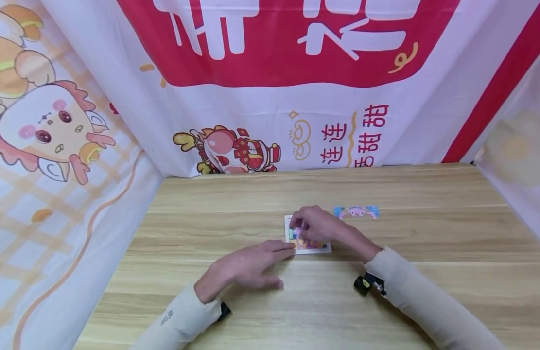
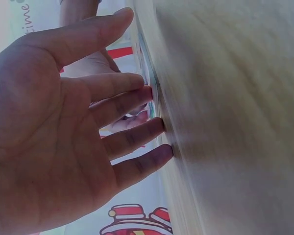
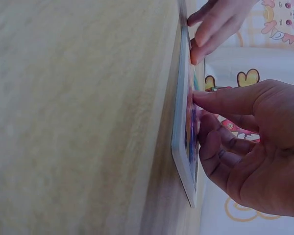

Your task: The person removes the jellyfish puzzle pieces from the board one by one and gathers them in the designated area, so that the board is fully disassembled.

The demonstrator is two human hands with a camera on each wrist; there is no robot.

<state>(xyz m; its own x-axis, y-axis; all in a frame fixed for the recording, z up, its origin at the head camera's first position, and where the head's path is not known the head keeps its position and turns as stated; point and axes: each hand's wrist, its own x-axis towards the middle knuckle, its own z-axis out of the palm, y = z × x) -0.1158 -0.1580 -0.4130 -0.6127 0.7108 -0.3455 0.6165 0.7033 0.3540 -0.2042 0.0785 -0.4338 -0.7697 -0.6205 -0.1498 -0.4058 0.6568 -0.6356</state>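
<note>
Both hands (image 1: 278,243) on puzzle board (image 1: 324,249)

Light wood-grain table (image 1: 427,204), white-framed colourful puzzle board (image 1: 308,249) at frame centre, pastel blue-pink joined puzzle pieces (image 1: 356,212) just right.

A light wood-grain tabletop (image 1: 235,194) fills the lower view, evenly lit with soft shadows. Behind it hangs a white cloth banner (image 1: 270,121) with a large red panel (image 1: 278,43), red characters and a small cartoon dragon (image 1: 228,150). To the left a cloth wall (image 1: 68,204) shows an orange check and a big cartoon creature (image 1: 46,131); to the right stands pale cloth with a red stripe (image 1: 493,82).
</note>
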